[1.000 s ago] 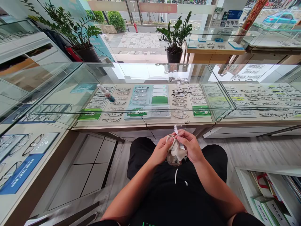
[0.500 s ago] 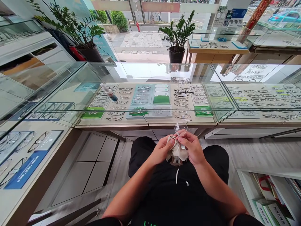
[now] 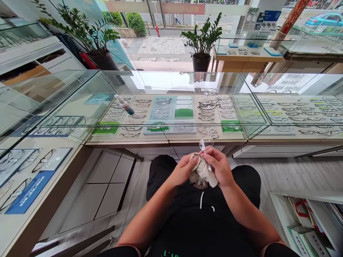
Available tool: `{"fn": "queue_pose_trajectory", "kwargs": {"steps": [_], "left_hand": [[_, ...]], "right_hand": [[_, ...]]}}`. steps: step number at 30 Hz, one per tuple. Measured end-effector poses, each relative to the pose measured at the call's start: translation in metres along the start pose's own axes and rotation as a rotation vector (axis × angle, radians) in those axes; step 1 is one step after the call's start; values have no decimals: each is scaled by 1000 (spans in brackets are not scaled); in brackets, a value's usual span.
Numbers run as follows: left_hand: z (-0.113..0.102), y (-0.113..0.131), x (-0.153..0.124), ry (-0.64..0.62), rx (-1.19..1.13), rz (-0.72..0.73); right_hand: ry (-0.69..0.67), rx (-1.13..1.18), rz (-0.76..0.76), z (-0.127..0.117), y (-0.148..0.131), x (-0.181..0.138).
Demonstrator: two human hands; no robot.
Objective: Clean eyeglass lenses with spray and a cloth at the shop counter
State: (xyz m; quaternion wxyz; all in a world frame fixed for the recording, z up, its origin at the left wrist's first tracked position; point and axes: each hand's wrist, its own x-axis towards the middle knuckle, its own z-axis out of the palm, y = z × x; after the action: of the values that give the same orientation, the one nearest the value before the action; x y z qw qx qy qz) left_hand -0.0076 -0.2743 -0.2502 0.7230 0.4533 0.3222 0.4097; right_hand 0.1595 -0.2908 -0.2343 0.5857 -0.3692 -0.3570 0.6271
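Observation:
In front of my lap, my left hand (image 3: 184,168) is closed on a cream cleaning cloth (image 3: 201,172), which bunches up and hangs down between both hands. My right hand (image 3: 219,165) pinches a pair of eyeglasses (image 3: 206,144). One round, thin-rimmed clear lens sticks up above the fingertips, with a small white mark showing on it. The rest of the glasses is hidden by the fingers and the cloth. Both hands nearly touch, just short of the counter's front edge.
A glass display counter (image 3: 171,142) full of spectacle frames runs across in front and along the left. A spray bottle (image 3: 124,105) stands on its glass top. Potted plants (image 3: 201,63) stand beyond. At lower right is a white shelf (image 3: 280,205) with folders.
The lens has turned to a more upright angle above my right fingers. The loose end of the cloth has swung a little to the right and down.

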Motion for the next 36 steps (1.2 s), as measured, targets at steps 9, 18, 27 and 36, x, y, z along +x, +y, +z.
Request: {"fn": "queue_pose_trajectory", "kwargs": {"steps": [9,18,27,36], "left_hand": [[5,-6,3,59,-41,-8],[0,0,5,-130,-66,-104],[16,-14,11,77,-104,-30],[-4,-14,17,359,-166,-24]], "right_hand": [[7,-67,-20,1,6,2],[31,-40,-13,-4,1,5],[27,-58,-54,-2,7,5],[153,51,-121,-22,-24,9]]}}
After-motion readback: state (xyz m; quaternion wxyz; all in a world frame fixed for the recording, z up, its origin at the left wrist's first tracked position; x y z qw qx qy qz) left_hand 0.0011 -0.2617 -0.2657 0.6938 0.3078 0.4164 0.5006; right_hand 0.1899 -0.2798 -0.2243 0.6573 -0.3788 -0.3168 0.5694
